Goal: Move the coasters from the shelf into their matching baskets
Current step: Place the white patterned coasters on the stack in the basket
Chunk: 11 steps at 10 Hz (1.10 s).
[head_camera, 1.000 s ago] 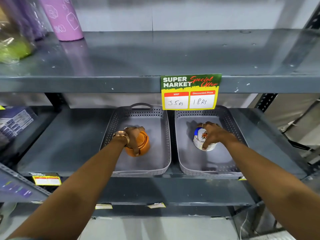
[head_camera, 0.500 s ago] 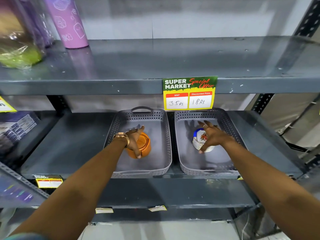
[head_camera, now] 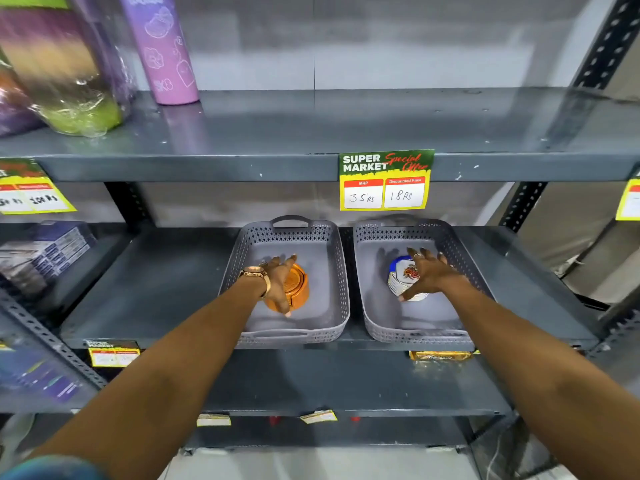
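Note:
Two grey perforated baskets stand side by side on the middle shelf. An orange stack of coasters (head_camera: 298, 289) lies in the left basket (head_camera: 332, 247). A white and blue patterned stack of coasters (head_camera: 400, 277) lies in the right basket (head_camera: 367, 258). My left hand (head_camera: 278, 280), with a gold watch on its wrist, hovers just over the orange stack with fingers spread. Over the patterned stack my right hand (head_camera: 427, 275) is also spread, its thumb by the stack's near edge. Neither hand grips anything.
The upper shelf (head_camera: 381, 123) carries a purple bottle (head_camera: 161, 46) and wrapped goods (head_camera: 59, 71) at the left. A price tag (head_camera: 386, 180) hangs from its front edge above the baskets. Boxed goods (head_camera: 45, 251) sit at the left of the middle shelf.
Both hands have let go of the coaster stacks, opened their fingers and lifted slightly. The stacks stay in the baskets. The view has tilted up a little.

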Tool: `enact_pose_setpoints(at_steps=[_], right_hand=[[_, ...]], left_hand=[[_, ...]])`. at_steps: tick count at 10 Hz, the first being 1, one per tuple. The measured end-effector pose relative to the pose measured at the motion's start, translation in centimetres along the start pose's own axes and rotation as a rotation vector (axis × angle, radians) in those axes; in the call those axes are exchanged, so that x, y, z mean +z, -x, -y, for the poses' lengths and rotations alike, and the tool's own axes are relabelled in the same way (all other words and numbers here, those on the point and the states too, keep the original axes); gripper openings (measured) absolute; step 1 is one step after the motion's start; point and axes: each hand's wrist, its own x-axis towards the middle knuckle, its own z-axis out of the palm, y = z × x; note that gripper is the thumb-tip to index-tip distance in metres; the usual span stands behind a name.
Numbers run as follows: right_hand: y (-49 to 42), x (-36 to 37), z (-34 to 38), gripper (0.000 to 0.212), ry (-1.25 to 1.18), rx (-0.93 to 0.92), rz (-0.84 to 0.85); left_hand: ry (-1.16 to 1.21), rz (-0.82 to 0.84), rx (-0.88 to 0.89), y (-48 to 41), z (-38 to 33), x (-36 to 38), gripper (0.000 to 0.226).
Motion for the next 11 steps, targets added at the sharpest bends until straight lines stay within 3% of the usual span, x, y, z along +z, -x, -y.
enact_pose_setpoints(at_steps=[2,3,5,7,8,9,10,11], right_hand=[[-1.4,-1.1,0.8,0.132,0.061,-0.047,0.095],[-1.2,-1.2,1.4,0.117,0.048,-0.068,0.065],[-1.3,0.2,1.1,0.108,0.052,-0.021,0.045],[-0.5,0.3,1.6,0.105,0.063,0.010,0.033],[-0.4,0.3,1.7,0.105,0.069,0.015,0.028],[-0.1,0.4,1.9,0.117,0.075,0.026,0.034],[1.4,0.3,2.5,0.130,-0.019,0.017,-0.023],[5.1,-0.5,4.4,0.114,-0.105,-0.021,-0.175]], left_hand=[[-0.020,-0.006,0.003,-1.0,-0.2,-0.3,0.121],[-0.049,-0.020,-0.009,-0.6,0.1,-1.3,0.115],[-0.082,-0.006,0.002,-1.9,0.1,-1.0,0.115],[-0.105,-0.023,-0.007,-2.7,-0.4,-0.6,0.091],[-0.079,-0.007,-0.019,-2.7,-0.2,-0.7,0.094],[-0.063,-0.006,-0.041,-1.5,-0.5,-1.0,0.113],[-0.064,-0.010,-0.067,0.0,-1.7,-1.2,0.112],[-0.119,-0.124,-0.067,2.0,-3.2,-1.6,0.111]])
